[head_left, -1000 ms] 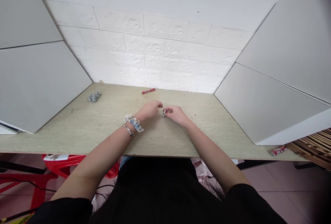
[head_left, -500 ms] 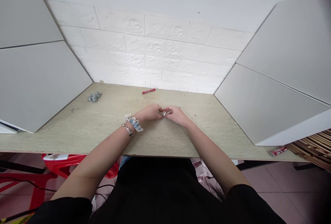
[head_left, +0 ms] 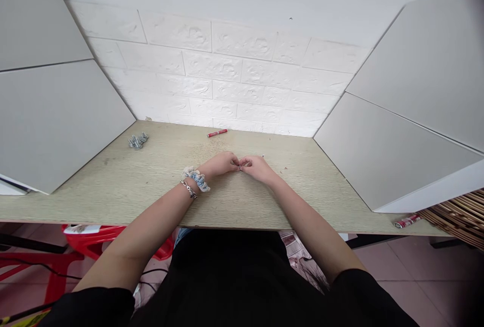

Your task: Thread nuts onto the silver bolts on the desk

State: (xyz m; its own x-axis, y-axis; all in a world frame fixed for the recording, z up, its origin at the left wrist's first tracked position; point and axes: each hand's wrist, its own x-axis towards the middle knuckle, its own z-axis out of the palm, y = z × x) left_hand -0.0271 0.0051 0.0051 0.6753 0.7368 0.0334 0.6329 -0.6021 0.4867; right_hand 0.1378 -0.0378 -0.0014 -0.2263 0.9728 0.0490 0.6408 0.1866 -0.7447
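Observation:
My left hand (head_left: 224, 162) and my right hand (head_left: 257, 168) meet low over the middle of the wooden tabletop. The fingertips of both are pinched together around a small silvery metal part (head_left: 239, 168). Fingers hide most of it, so I cannot make out its exact shape. On my left wrist are a pale blue and white scrunchie (head_left: 196, 179) and a silver chain bracelet (head_left: 188, 189). Several silvery bolts (head_left: 137, 141) stand in a cluster at the back left of the tabletop, apart from both hands.
A red marker (head_left: 217, 133) lies near the white brick-patterned wall (head_left: 227, 70). Grey panels (head_left: 60, 120) flank both sides of the tabletop (head_left: 242, 206). A red-and-silver tube (head_left: 407, 221) lies by a brown slatted item (head_left: 457, 216) at the right. A red stool (head_left: 94, 241) is below left.
The fingers have closed in more around the metal part, so less of it shows now. Both arms stay almost in the same place; the bolts and marker have not moved.

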